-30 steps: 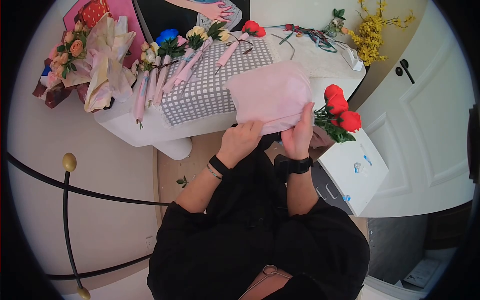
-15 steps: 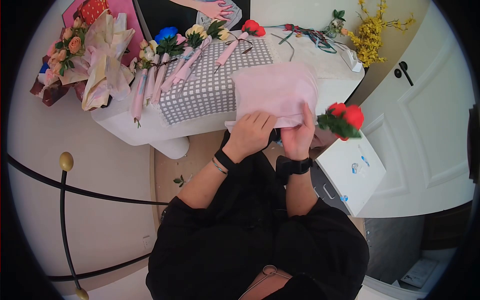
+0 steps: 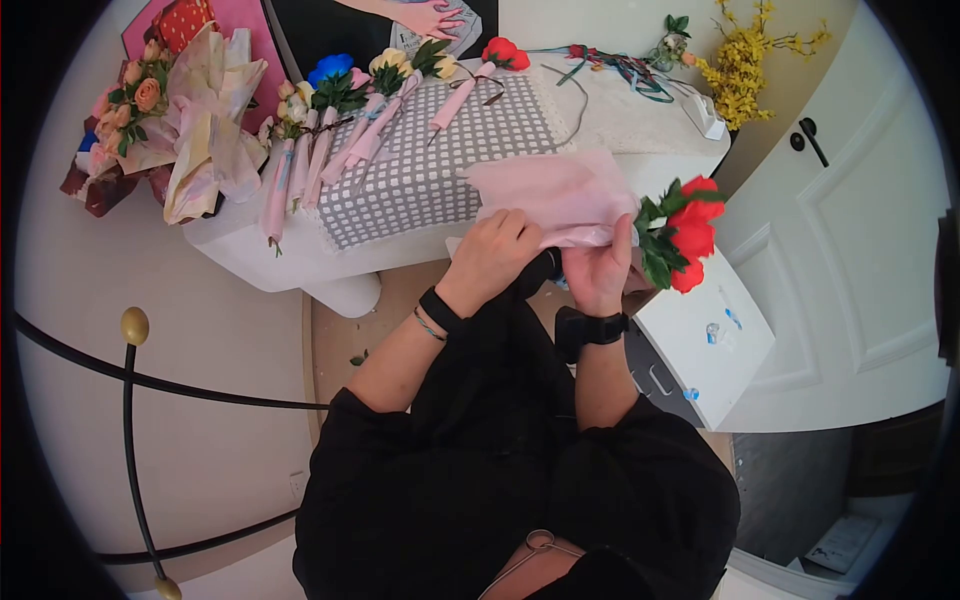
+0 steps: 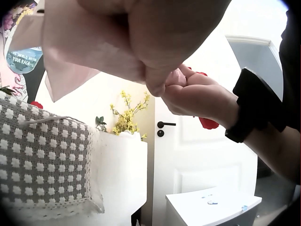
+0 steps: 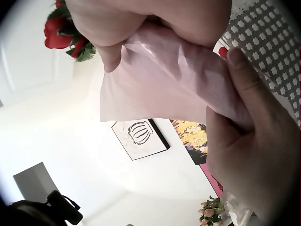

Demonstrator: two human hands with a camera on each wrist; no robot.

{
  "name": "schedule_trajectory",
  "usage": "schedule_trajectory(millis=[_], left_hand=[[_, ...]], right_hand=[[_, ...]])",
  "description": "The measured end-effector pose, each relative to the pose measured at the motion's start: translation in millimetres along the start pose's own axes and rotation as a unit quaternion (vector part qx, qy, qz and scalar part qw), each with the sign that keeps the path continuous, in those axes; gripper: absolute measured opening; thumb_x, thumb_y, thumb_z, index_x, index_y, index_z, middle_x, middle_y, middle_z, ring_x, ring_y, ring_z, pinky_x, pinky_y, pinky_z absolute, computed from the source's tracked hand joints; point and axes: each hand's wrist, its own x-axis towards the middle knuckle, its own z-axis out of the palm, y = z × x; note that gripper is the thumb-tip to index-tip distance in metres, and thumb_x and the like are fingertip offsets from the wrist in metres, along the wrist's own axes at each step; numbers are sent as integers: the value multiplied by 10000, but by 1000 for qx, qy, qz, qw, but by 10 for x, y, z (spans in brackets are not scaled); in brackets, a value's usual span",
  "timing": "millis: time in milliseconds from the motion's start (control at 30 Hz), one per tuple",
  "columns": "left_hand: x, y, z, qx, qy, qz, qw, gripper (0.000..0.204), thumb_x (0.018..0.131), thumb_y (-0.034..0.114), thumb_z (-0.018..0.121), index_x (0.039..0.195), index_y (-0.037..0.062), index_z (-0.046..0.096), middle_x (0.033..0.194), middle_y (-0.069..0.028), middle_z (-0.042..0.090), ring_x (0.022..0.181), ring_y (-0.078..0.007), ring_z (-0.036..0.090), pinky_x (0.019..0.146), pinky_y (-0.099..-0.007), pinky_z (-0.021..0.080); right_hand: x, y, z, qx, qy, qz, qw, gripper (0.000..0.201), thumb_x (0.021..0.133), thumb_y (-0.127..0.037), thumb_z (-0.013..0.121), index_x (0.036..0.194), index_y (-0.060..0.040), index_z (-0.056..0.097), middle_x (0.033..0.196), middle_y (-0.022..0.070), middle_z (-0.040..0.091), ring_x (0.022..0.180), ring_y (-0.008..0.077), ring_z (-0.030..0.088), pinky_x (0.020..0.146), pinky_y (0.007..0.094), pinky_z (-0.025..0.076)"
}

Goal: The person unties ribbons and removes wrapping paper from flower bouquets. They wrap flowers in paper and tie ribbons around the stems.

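A sheet of pink wrapping paper [image 3: 560, 185] is partly rolled around the stems of a bunch of red artificial roses [image 3: 693, 235], whose heads and green leaves stick out to the right. My left hand [image 3: 490, 258] grips the rolled near edge of the paper, its thumb lying over the fold in the right wrist view. Nearer the flowers, my right hand [image 3: 597, 270] holds the wrapped stems, thumb up against the paper. The stems are hidden inside the wrap. In the right wrist view the paper [image 5: 160, 80] hangs loose between both hands.
Behind the paper, a white table [image 3: 640, 140] bears a grey-and-white checked cloth [image 3: 400, 200] with several pink-wrapped flowers [image 3: 365, 140]. Ribbons [image 3: 620, 70] lie at the back. A large bouquet [image 3: 215, 120] stands at left; a white cabinet [image 3: 725, 340] is at right.
The pink paper has been rolled narrower around the stems, and the rose heads have turned. My left hand has shifted right along the edge; my right hand has stayed nearly in place.
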Motion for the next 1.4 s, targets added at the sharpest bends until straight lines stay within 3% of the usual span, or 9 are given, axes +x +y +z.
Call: schedule_trajectory(millis=[167,333,567,733,867,967,1133,1233,1400], left_hand=[[6,24,-77,-32,-39,-47,998,242,732,229,712,810,65,553,777,-68,551,731,-229,619,567,-344,504],[-55,23,-67,-1,-35,-23,999,221,749,230,659,874,84,550,748,-40,550,675,-197,613,530,-301,511],[-48,-81,-109,11,-11,40,999,188,759,169,674,858,86,538,754,-39,506,674,-193,594,545,-313,494],[28,-75,-247,-78,-73,14,994,268,795,310,674,830,69,560,728,-76,568,669,-260,605,573,-373,484],[81,-95,-377,-149,-125,6,981,351,796,388,675,822,52,577,718,-117,603,666,-312,608,593,-399,484],[55,-109,-378,-176,-206,-8,963,388,781,415,683,819,40,586,726,-142,616,668,-339,605,603,-408,487],[-59,57,-254,-12,-50,-58,997,364,794,367,677,909,46,551,717,-90,591,666,-262,633,597,-356,506],[-156,140,-144,71,-31,-47,996,297,805,346,638,891,84,526,699,-46,584,589,-207,619,506,-316,491],[-265,132,-122,58,-139,-48,987,172,832,246,588,833,97,502,698,-43,593,573,-176,615,460,-286,484]], right_hand=[[1,-70,80,-86,-107,-3,991,381,951,-149,461,1311,-25,437,1303,118,511,1229,251,470,1042,433,368],[43,-47,28,-9,53,20,998,314,921,-123,484,1209,-1,502,1229,105,557,1172,224,517,1003,386,406],[65,-54,102,-17,126,-16,992,243,905,-106,488,1124,-14,536,1158,90,581,1111,208,545,980,371,420],[-28,-81,278,-12,9,39,999,249,899,-88,507,1135,-12,528,1160,87,579,1097,216,553,976,398,420],[-9,-40,-165,11,-65,98,993,271,908,-78,507,1171,-15,512,1155,91,582,1075,233,572,969,419,432],[2,-30,-10,-66,-20,117,991,264,925,-102,514,1179,-30,508,1133,94,592,1041,237,594,931,410,472],[52,47,81,-101,151,57,982,295,953,-238,548,1174,-46,514,1110,93,599,1012,214,604,853,373,521],[53,10,124,-85,144,44,985,325,952,-293,557,1173,-58,520,1108,83,599,1014,197,596,870,358,502],[83,8,-5,-123,153,23,980,375,960,-371,522,1162,-55,531,1139,78,599,1069,207,567,943,375,444]])
